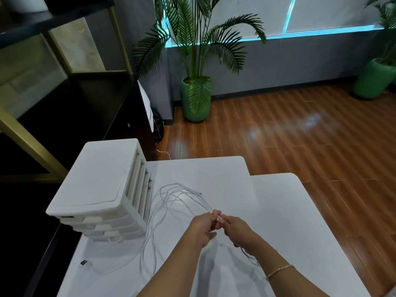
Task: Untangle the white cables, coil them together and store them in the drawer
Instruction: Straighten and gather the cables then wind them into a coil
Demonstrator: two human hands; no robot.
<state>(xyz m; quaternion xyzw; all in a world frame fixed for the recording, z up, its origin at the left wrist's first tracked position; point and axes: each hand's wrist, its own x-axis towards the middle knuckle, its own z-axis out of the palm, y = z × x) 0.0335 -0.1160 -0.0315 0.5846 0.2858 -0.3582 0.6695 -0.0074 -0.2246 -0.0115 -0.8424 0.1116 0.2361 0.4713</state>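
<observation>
White tabletop carries the white cables, which loop away forward-left from the grip toward the drawer unit; left hand and right hand pinch their gathered ends together.

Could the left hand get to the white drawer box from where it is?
Probably yes. The drawer box stands on the table just to the left of the left hand, with nothing but loose cables between. But that hand is pinching the cables together with the right hand.

Glossy wood-plank floor, grey wall, potted palm (green pot), black gold-framed shelving, blue-lit window
</observation>
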